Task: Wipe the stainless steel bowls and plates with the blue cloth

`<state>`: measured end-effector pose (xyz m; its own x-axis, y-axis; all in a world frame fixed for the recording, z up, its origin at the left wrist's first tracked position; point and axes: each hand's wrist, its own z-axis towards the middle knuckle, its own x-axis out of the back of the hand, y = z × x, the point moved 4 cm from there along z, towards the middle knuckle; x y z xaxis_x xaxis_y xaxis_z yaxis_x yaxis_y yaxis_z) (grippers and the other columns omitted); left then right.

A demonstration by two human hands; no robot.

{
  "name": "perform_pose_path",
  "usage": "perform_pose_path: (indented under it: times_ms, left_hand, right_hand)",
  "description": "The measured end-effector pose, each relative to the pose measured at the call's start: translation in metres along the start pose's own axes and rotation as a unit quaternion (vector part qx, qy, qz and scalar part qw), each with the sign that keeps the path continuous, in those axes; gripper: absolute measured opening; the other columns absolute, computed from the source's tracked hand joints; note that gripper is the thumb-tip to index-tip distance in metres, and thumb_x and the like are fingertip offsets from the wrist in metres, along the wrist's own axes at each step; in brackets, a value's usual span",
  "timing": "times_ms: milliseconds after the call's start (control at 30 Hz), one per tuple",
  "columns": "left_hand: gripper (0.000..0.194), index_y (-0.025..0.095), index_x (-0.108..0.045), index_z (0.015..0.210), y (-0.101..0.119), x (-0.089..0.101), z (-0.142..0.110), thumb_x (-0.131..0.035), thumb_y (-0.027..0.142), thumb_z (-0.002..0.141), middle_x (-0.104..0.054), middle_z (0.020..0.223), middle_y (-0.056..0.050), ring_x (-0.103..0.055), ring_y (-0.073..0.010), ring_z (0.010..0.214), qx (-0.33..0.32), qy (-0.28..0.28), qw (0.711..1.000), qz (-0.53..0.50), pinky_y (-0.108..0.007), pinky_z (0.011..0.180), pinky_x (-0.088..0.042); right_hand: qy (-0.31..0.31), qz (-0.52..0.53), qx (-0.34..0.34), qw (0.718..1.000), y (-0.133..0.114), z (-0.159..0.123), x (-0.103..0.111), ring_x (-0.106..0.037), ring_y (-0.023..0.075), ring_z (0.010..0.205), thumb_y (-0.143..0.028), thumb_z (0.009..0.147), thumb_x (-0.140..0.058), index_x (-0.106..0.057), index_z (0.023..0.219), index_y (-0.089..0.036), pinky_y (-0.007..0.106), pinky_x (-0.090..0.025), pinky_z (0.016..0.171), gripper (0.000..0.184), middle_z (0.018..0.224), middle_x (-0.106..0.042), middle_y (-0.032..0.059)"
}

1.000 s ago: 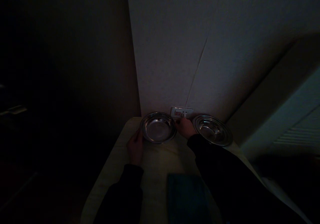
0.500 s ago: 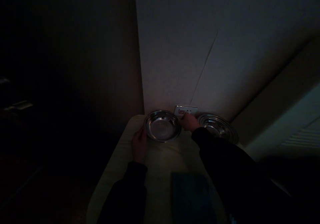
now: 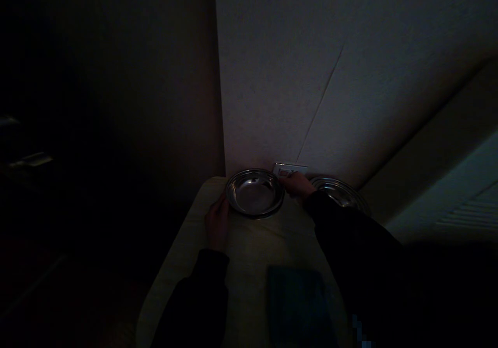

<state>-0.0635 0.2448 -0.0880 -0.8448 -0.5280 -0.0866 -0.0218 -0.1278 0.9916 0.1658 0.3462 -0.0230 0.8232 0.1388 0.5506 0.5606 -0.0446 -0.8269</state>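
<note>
In the head view, pinching the plate [image 3: 254, 195] by its right rim with the right hand [image 3: 298, 183]; touching its left edge with the left hand [image 3: 217, 221], too dark to tell how firmly. Placed at the table's [image 3: 245, 265] far end, near the socket [image 3: 280, 170]. Visible farther right: dishes [image 3: 342, 195]; nearer: a teal mat [image 3: 298, 306].
</note>
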Motion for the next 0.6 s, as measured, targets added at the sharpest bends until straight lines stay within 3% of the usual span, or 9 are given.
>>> perform_pose_path:
  times_ms: [200, 433, 533, 600]
  left_hand:
    - [0.038, 0.014, -0.065, 0.107, 0.007, 0.000, -0.002, -0.055, 0.035, 0.077, -0.063, 0.117, -0.011, -0.055, -0.0213, 0.111, -0.009, 0.000, 1.000, -0.012, -0.034, 0.096, -0.041]
    - [0.035, 0.013, -0.065, 0.104, 0.027, 0.006, -0.008, -0.054, 0.034, 0.079, -0.061, 0.119, -0.011, -0.052, -0.0213, 0.114, -0.038, 0.010, 0.999, -0.009, -0.034, 0.101, -0.036]
    - [0.036, 0.016, -0.065, 0.108, 0.038, 0.009, -0.014, -0.052, 0.035, 0.080, -0.061, 0.121, -0.009, -0.051, -0.0210, 0.116, -0.032, 0.006, 0.999, -0.019, -0.034, 0.101, -0.037]
    - [0.036, 0.019, -0.064, 0.109, 0.045, 0.010, -0.018, -0.051, 0.036, 0.081, -0.060, 0.122, -0.007, -0.052, -0.0206, 0.117, -0.027, 0.005, 0.999, -0.028, -0.033, 0.100, -0.038]
  right_hand:
    - [-0.032, -0.001, -0.079, 0.996, -0.009, -0.007, -0.001, -0.057, 0.0194, 0.096, -0.032, 0.089, -0.052, -0.053, 0.115, -0.017, 0.040, -0.050, 0.081, 0.030, 0.116, -0.055, 0.0076]
    - [-0.013, 0.023, -0.060, 0.998, -0.023, -0.019, 0.005, -0.058, 0.0191, 0.094, -0.033, 0.089, -0.053, -0.053, 0.114, -0.016, 0.039, -0.050, 0.079, 0.031, 0.113, -0.056, 0.0068]
    - [-0.002, 0.047, -0.016, 0.999, -0.027, -0.027, 0.009, -0.059, 0.0135, 0.070, -0.036, 0.087, -0.053, -0.060, 0.092, -0.011, 0.028, -0.050, 0.062, 0.027, 0.085, -0.062, 0.0045]
    - [0.008, 0.069, 0.026, 0.997, -0.028, -0.034, 0.012, -0.052, 0.0094, 0.054, -0.039, 0.084, -0.054, -0.060, 0.073, -0.011, 0.021, -0.042, 0.049, 0.031, 0.063, -0.057, 0.0007]
